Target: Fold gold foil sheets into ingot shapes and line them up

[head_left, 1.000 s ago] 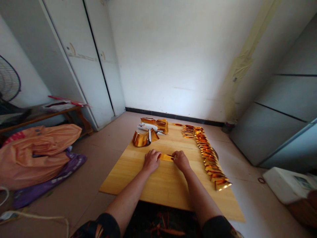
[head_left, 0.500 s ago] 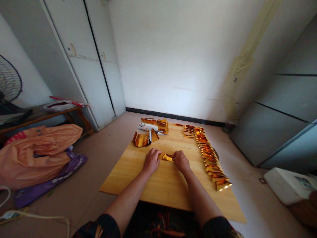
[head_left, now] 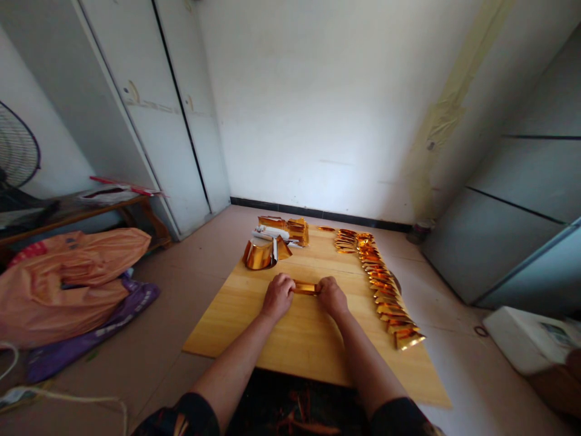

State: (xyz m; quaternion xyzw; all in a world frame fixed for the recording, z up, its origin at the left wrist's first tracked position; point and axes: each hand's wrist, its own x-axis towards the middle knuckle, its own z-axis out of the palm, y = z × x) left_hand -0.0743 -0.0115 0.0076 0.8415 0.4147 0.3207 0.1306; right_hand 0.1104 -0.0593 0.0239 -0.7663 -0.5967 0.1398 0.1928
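Between my hands, low over the middle of the wooden board (head_left: 290, 339), is a piece of gold foil paper (head_left: 305, 288), folded into a narrow strip. My left hand (head_left: 278, 295) is closed on its left end, and my right hand (head_left: 333, 297) grips the right end. The fingers hide both ends. Along the board's right side runs a long row of folded gold foil pieces (head_left: 384, 290), overlapping one another. Beyond my left hand stands a curved stack of gold foil sheets (head_left: 260, 255).
More gold foil (head_left: 297, 229) and a white roll-like bundle (head_left: 272, 232) lie at the board's far left. An orange cloth (head_left: 77, 278) and a purple bag (head_left: 100, 330) are on the floor to the left. A white box (head_left: 531, 342) stands at the right.
The foil between my hands was wider and creased unevenly; now it is a flatter, narrower, straight strip. Both hands have stayed nearly in place.
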